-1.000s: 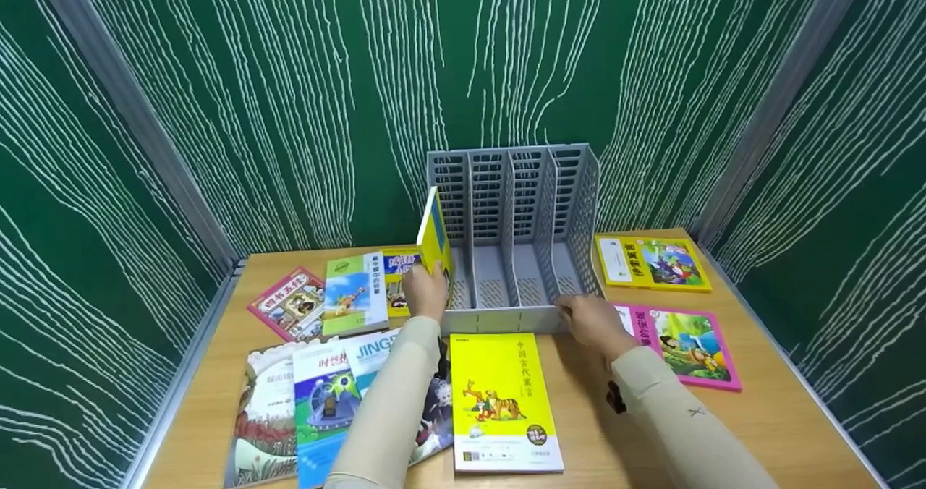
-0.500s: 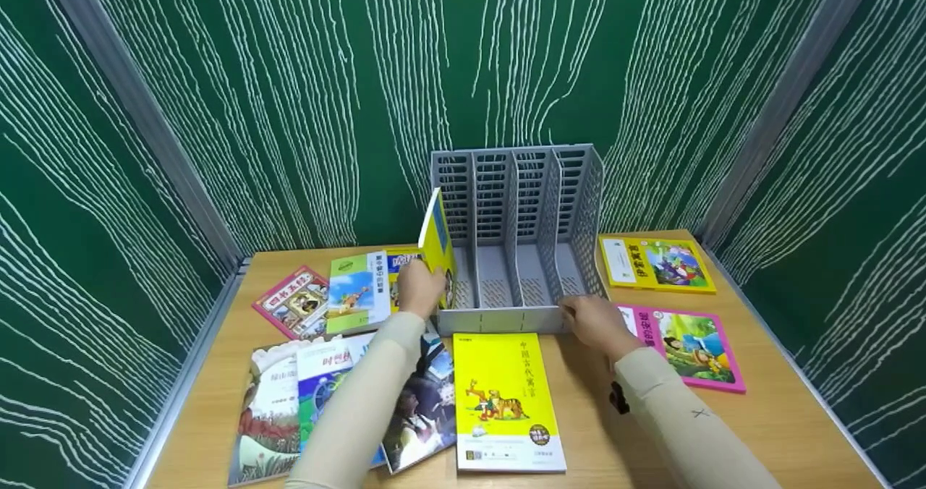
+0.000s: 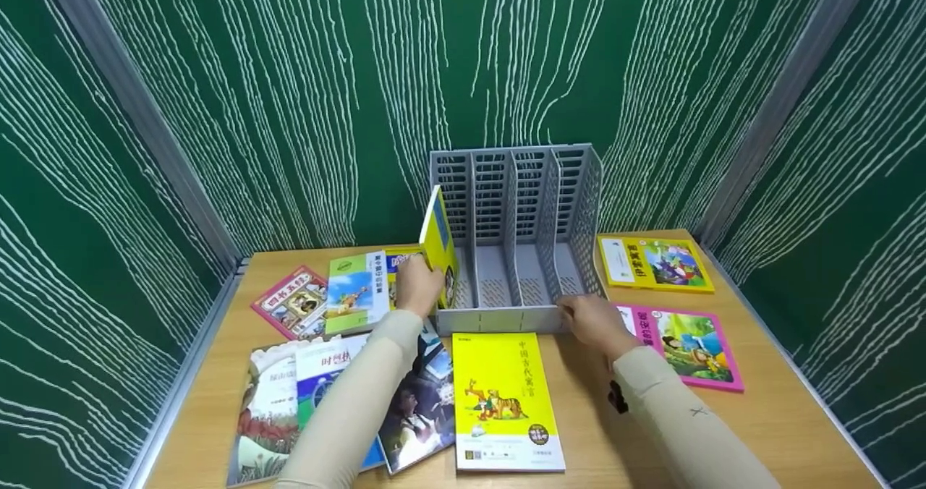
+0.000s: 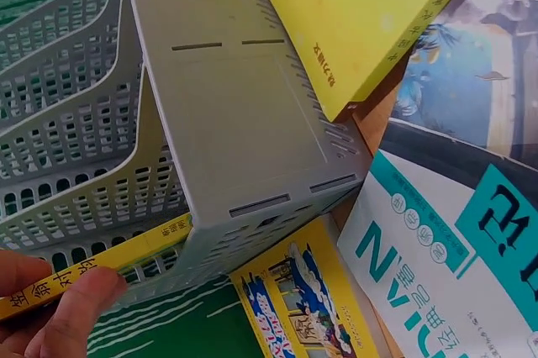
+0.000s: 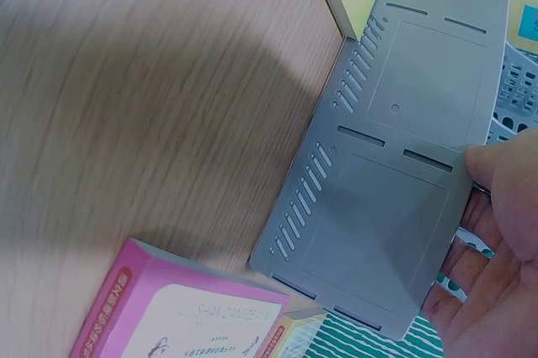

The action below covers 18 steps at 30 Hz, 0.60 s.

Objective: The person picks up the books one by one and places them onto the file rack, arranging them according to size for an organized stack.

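The left hand (image 3: 421,284) pinches a thin, yellow-covered paperback (image 3: 436,236), thumb and fingers closed to its thickness along the spine. The book stands near upright in the leftmost compartment of a grey, perforated plastic rack (image 3: 499,320); whether its lower edge meets the floor, I cannot tell. It looks light and fairly stiff, though its smooth cover could slip, so the spine seems the firm place to hold.

Right of that grip, three more compartments show slotted backs and bare floors. The right hand (image 3: 595,324) grips the rack's front rim, thumb outside, fingers curled behind; the rack looks rigid but light, likely to slide unless steadied there. Between the hands, nearer the person, lies a yellow book with a tiger cover (image 3: 499,402).
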Available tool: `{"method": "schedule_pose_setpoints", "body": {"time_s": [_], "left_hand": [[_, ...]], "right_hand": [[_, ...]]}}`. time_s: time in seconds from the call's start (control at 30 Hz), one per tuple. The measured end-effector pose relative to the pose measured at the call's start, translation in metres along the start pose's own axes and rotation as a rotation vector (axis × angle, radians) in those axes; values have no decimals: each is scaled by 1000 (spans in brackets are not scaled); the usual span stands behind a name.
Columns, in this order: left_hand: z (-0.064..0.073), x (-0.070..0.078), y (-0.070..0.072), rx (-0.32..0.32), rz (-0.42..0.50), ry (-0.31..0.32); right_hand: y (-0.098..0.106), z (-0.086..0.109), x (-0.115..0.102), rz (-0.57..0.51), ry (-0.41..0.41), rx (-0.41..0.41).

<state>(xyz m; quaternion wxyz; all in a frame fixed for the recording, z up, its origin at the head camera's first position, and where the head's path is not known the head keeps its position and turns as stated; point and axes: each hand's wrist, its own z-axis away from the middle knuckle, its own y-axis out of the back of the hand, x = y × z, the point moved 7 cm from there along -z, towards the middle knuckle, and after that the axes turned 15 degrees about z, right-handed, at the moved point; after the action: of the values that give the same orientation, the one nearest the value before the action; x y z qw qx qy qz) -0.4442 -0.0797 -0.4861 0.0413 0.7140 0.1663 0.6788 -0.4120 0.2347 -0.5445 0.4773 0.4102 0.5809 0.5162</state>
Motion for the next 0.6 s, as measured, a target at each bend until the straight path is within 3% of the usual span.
{"method": "schedule_pose_setpoints", "body": {"time_s": [0.27,0.4,0.5,0.6], "left_hand": [[-16,3,-2,64,-28,-38],[-18,4,-3,92,-35,-49],[-18,6,-3,95,-49,-59],[-16,7,-4,77,-62,-61]], "right_hand": [[1,-2,0,-4,-5,-1],[3,-1,-2,24,22,50],[3,0,-3,56,40,89],[2,0,-1,58,20,67]]}}
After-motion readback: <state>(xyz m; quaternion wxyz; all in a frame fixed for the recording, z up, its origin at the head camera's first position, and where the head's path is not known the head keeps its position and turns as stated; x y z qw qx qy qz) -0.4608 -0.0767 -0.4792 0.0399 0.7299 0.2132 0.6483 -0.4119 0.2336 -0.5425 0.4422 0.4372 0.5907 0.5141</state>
